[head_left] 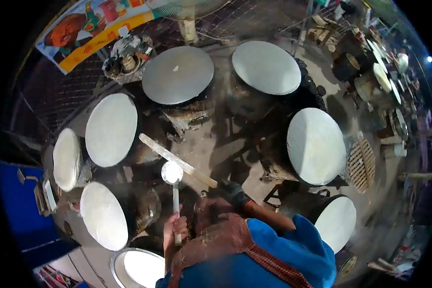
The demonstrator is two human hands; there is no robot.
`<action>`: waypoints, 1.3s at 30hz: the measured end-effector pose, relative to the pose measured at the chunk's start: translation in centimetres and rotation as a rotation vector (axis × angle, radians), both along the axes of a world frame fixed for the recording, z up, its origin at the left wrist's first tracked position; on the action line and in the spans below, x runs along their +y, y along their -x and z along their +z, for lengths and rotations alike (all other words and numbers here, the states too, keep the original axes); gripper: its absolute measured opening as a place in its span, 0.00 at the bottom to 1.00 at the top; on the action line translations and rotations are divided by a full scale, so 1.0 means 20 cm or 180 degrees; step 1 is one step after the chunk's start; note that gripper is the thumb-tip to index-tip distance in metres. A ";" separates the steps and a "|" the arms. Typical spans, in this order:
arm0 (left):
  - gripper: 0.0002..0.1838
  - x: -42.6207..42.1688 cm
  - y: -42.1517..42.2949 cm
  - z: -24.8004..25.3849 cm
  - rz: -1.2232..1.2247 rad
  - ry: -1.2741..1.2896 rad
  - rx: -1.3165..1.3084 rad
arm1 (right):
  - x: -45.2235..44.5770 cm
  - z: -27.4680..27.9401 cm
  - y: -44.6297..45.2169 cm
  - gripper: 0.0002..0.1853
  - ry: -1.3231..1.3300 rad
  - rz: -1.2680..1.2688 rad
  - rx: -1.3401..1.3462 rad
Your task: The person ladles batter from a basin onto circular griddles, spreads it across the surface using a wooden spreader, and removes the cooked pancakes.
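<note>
My left hand (175,226) is closed around the handle of a ladle (175,194). The ladle's round bowl looks bright white, and I cannot make out whether it holds liquid. My right hand (236,194), in a dark glove, is at the near end of a long flat wooden stick (177,160) and appears to grip it; its fingers are hard to see. The stick slants away to the upper left, just beyond the ladle bowl. Below my left hand stands a metal basin (114,270) with white contents.
Round griddles ring me, several covered in white sheets, including one at left (111,130) and one at right (317,146). A grey griddle (178,75) has a small pale scrap on it. A slatted woven rack (361,165) lies at right; a cluttered stand (128,62) is at upper left.
</note>
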State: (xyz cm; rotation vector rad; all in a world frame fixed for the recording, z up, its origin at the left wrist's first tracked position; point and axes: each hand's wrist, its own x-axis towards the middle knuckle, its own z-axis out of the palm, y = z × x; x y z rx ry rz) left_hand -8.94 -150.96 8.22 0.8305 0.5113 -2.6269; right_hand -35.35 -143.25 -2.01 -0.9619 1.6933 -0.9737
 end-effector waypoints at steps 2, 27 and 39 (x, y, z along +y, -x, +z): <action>0.17 -0.02 0.00 0.04 -0.0034 -0.0019 0.0121 | -0.04 0.14 -0.03 0.20 -0.0123 0.0292 0.0706; 0.17 -0.26 -0.15 -0.15 -0.1381 0.0224 -0.0466 | -0.04 0.19 -0.45 0.22 0.0497 -0.0226 0.1159; 0.14 -0.21 -0.20 -0.14 -0.0890 -0.0233 0.0243 | -0.09 0.27 -0.45 0.21 0.0567 0.0318 0.0912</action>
